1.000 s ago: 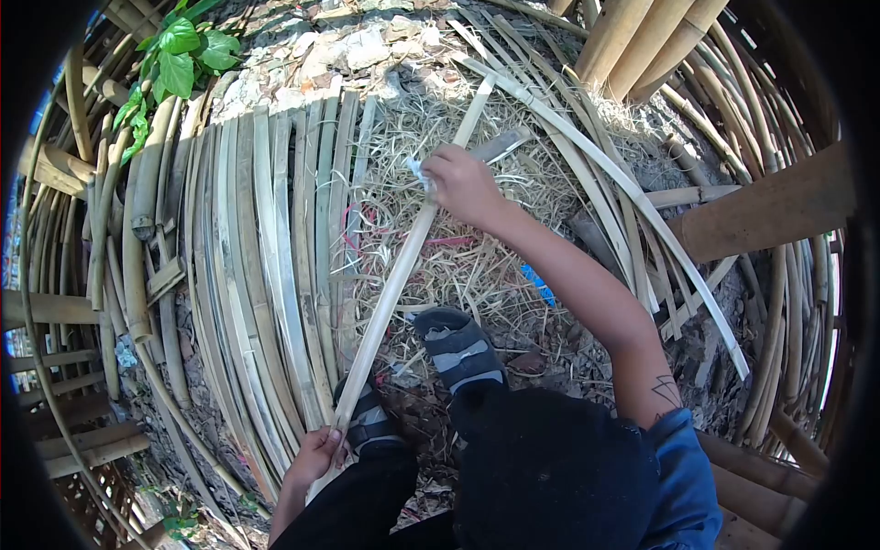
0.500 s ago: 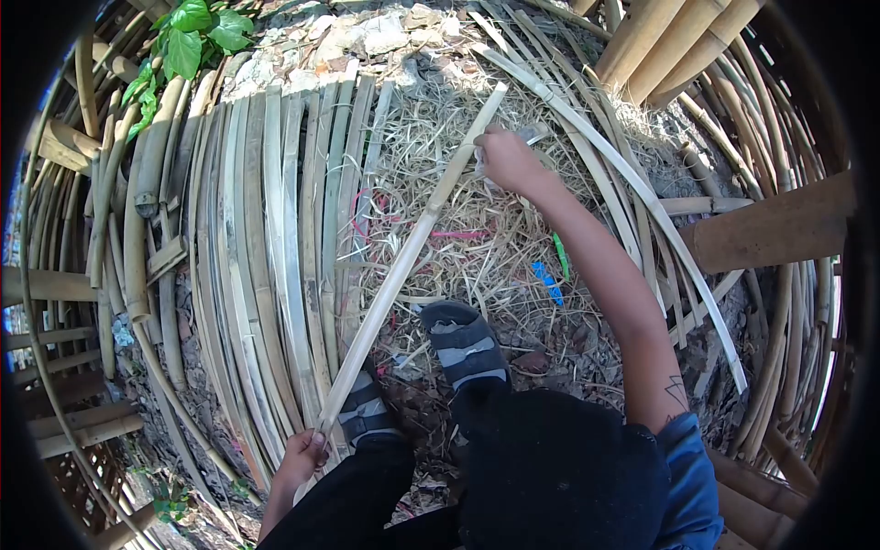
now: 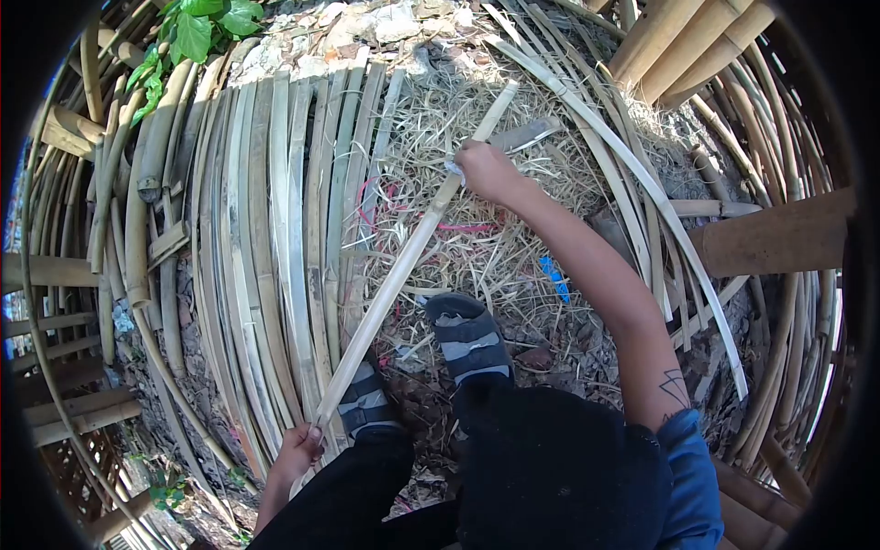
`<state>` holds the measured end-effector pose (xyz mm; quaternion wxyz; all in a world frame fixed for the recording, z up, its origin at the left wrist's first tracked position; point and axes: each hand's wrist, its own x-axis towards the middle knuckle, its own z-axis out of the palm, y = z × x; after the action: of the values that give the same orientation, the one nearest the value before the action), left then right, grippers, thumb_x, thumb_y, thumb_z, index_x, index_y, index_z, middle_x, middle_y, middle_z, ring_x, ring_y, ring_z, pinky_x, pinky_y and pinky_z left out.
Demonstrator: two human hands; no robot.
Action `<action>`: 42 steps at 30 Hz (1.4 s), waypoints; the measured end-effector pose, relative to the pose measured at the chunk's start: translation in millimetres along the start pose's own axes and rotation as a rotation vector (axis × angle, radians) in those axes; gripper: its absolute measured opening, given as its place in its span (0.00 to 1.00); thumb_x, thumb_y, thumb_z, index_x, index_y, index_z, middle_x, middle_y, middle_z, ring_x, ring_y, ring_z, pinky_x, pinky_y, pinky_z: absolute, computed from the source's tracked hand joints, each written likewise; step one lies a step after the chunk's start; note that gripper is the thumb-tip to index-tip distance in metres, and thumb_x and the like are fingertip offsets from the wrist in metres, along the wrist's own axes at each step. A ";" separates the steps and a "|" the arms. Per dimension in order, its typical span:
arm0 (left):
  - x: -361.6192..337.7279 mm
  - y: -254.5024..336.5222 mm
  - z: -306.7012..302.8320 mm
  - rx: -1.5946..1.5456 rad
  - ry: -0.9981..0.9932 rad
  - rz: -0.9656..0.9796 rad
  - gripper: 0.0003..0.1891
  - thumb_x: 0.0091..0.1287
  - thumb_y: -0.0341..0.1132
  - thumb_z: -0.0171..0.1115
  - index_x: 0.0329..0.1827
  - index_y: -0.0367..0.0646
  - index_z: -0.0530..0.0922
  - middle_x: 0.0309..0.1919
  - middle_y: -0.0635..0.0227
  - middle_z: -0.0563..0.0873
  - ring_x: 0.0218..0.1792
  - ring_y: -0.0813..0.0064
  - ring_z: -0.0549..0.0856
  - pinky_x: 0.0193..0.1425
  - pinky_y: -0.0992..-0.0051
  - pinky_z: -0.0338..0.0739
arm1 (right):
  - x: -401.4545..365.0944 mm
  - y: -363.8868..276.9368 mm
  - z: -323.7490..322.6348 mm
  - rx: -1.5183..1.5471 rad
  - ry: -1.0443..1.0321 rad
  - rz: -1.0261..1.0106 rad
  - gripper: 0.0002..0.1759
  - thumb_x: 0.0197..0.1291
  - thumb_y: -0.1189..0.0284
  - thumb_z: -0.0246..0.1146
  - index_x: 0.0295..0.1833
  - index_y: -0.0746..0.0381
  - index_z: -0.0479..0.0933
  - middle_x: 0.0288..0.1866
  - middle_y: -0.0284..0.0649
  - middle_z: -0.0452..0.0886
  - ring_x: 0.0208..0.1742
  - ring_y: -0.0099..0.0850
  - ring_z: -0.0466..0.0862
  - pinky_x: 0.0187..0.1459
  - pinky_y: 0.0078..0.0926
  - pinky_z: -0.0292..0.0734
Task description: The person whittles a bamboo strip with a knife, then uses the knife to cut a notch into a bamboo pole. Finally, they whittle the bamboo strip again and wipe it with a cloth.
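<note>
A long pale bamboo strip (image 3: pixel 392 280) runs slantwise between my hands. My left hand (image 3: pixel 298 451) is closed around its lower end, beside my knee. Farther up, my right hand (image 3: pixel 488 172) is closed on a knife, its flat grey blade (image 3: pixel 527 135) pointing to the upper right across the strip. Something whitish shows under the right fingers; the knife's handle is hidden. Both sandalled feet (image 3: pixel 472 344) stand near the strip's lower half, one on its right and the other partly behind it.
Several split bamboo strips (image 3: pixel 252 211) lie side by side on the left. More strips (image 3: pixel 632 165) lie at the right. Thin shavings (image 3: pixel 495 247) cover the ground between, with a blue plastic piece (image 3: pixel 555 278) among them. Thick bamboo poles (image 3: pixel 692 46) stand upper right; another (image 3: pixel 775 236) juts in.
My right hand has moved a little left and down along the strip with the knife. My left hand stays at the lower end. The view has shifted slightly.
</note>
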<state>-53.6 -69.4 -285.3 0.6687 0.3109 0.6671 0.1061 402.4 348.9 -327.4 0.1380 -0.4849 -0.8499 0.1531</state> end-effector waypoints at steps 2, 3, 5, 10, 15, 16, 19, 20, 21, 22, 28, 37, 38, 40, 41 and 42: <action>-2.2 0.7 2.9 0.001 0.012 0.006 0.22 0.80 0.50 0.53 0.35 0.40 0.78 0.17 0.73 0.73 0.17 0.81 0.69 0.21 0.75 0.65 | 0.8 9.2 10.3 -0.049 0.127 0.115 0.08 0.52 0.80 0.65 0.39 0.67 0.85 0.43 0.55 0.83 0.44 0.53 0.86 0.50 0.46 0.82; -1.7 1.8 3.7 0.036 0.039 0.007 0.22 0.80 0.50 0.53 0.35 0.39 0.78 0.17 0.73 0.73 0.17 0.81 0.69 0.21 0.75 0.65 | 1.5 9.0 12.6 -0.062 0.138 0.136 0.08 0.51 0.80 0.66 0.39 0.68 0.85 0.44 0.55 0.83 0.45 0.53 0.86 0.50 0.46 0.82; -2.2 4.3 2.8 0.070 0.065 0.004 0.22 0.80 0.50 0.53 0.34 0.39 0.78 0.17 0.73 0.73 0.16 0.81 0.69 0.21 0.75 0.65 | 2.8 8.3 19.4 -0.066 0.103 0.131 0.09 0.50 0.80 0.67 0.39 0.70 0.84 0.44 0.57 0.84 0.46 0.54 0.86 0.51 0.47 0.83; -8.4 9.0 5.0 0.003 0.049 0.013 0.22 0.80 0.49 0.53 0.34 0.39 0.78 0.17 0.73 0.73 0.16 0.82 0.68 0.20 0.75 0.64 | -1.1 -28.8 8.7 0.086 -0.119 0.241 0.10 0.52 0.78 0.70 0.40 0.70 0.84 0.43 0.59 0.85 0.47 0.52 0.87 0.52 0.44 0.82; -10.4 19.6 5.0 0.008 0.046 0.021 0.22 0.81 0.48 0.53 0.33 0.39 0.78 0.17 0.74 0.72 0.16 0.82 0.68 0.21 0.75 0.64 | 0.8 -24.8 -2.6 0.292 0.123 0.205 0.14 0.51 0.75 0.74 0.45 0.66 0.85 0.45 0.56 0.86 0.47 0.52 0.86 0.51 0.44 0.81; -10.5 21.6 5.6 0.032 0.047 0.018 0.22 0.81 0.48 0.52 0.33 0.39 0.78 0.17 0.74 0.71 0.16 0.82 0.67 0.21 0.75 0.64 | 0.8 -20.7 -4.1 0.294 0.123 0.205 0.14 0.51 0.75 0.74 0.45 0.66 0.85 0.45 0.56 0.86 0.47 0.52 0.86 0.51 0.44 0.81; -8.6 21.3 3.8 0.065 0.024 0.046 0.22 0.81 0.48 0.52 0.33 0.39 0.77 0.17 0.74 0.71 0.16 0.82 0.67 0.21 0.75 0.64 | 0.6 -4.1 -1.3 0.114 0.051 0.245 0.14 0.55 0.72 0.72 0.47 0.66 0.86 0.44 0.56 0.85 0.49 0.53 0.86 0.53 0.45 0.81; -8.5 21.7 3.9 0.063 0.023 0.046 0.22 0.81 0.48 0.52 0.33 0.39 0.77 0.17 0.74 0.71 0.16 0.82 0.67 0.21 0.75 0.64 | 0.9 1.4 1.6 0.112 0.050 0.244 0.14 0.55 0.72 0.72 0.47 0.66 0.86 0.44 0.56 0.85 0.49 0.53 0.86 0.53 0.45 0.81; -10.4 25.6 5.2 0.043 0.030 0.024 0.22 0.81 0.48 0.52 0.33 0.39 0.77 0.17 0.74 0.71 0.17 0.82 0.67 0.21 0.75 0.64 | 1.3 2.2 2.0 0.117 0.039 0.245 0.14 0.54 0.73 0.71 0.46 0.67 0.85 0.44 0.56 0.85 0.49 0.53 0.86 0.53 0.46 0.81; -11.8 27.7 6.5 0.025 0.037 0.000 0.22 0.81 0.48 0.52 0.33 0.39 0.77 0.17 0.74 0.71 0.17 0.82 0.67 0.21 0.75 0.64 | 1.7 2.5 3.2 0.124 0.028 0.246 0.13 0.54 0.74 0.71 0.45 0.67 0.85 0.44 0.56 0.85 0.49 0.53 0.86 0.53 0.46 0.81; -10.4 22.7 5.5 0.057 0.052 0.022 0.22 0.81 0.48 0.53 0.33 0.39 0.77 0.17 0.74 0.72 0.17 0.82 0.68 0.22 0.75 0.65 | 18.1 6.3 -2.6 -0.002 0.085 0.223 0.08 0.57 0.76 0.65 0.41 0.67 0.84 0.41 0.55 0.86 0.47 0.54 0.86 0.52 0.48 0.81; -12.0 23.7 0.6 0.056 0.044 0.006 0.22 0.80 0.50 0.53 0.33 0.41 0.78 0.17 0.75 0.72 0.17 0.83 0.68 0.22 0.77 0.64 | 10.2 11.1 -3.2 -0.033 0.025 0.147 0.11 0.57 0.68 0.69 0.35 0.66 0.85 0.38 0.53 0.86 0.45 0.51 0.87 0.49 0.47 0.82; -11.6 22.8 0.0 0.055 0.039 0.006 0.22 0.80 0.50 0.53 0.33 0.41 0.78 0.17 0.75 0.72 0.17 0.83 0.68 0.22 0.77 0.64 | 8.7 11.3 -2.5 -0.037 0.023 0.150 0.11 0.57 0.68 0.69 0.35 0.66 0.85 0.38 0.53 0.86 0.45 0.51 0.87 0.49 0.47 0.82; -11.1 22.2 -0.9 0.027 0.034 -0.010 0.22 0.80 0.50 0.53 0.33 0.41 0.78 0.17 0.76 0.72 0.17 0.83 0.68 0.22 0.77 0.64 | 12.8 16.6 4.1 -0.039 0.073 0.121 0.09 0.54 0.68 0.71 0.35 0.63 0.86 0.34 0.51 0.86 0.44 0.51 0.87 0.48 0.47 0.82; -10.8 21.3 -0.7 0.032 0.044 -0.013 0.23 0.80 0.50 0.53 0.33 0.41 0.78 0.17 0.75 0.72 0.17 0.83 0.68 0.22 0.77 0.64 | 16.6 21.0 5.0 -0.038 0.074 0.118 0.09 0.54 0.68 0.71 0.35 0.63 0.86 0.34 0.51 0.86 0.44 0.51 0.87 0.48 0.47 0.82; -10.5 21.6 0.2 0.030 0.049 -0.014 0.23 0.80 0.50 0.53 0.33 0.41 0.78 0.17 0.75 0.72 0.17 0.83 0.68 0.22 0.77 0.64 | 20.2 22.7 3.7 -0.076 0.035 0.104 0.08 0.51 0.68 0.71 0.34 0.62 0.87 0.34 0.51 0.86 0.43 0.52 0.87 0.47 0.46 0.83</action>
<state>-48.4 -58.3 -264.6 0.6481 0.3137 0.6868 0.0989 408.8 376.8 -338.0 0.1264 -0.5358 -0.8263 0.1192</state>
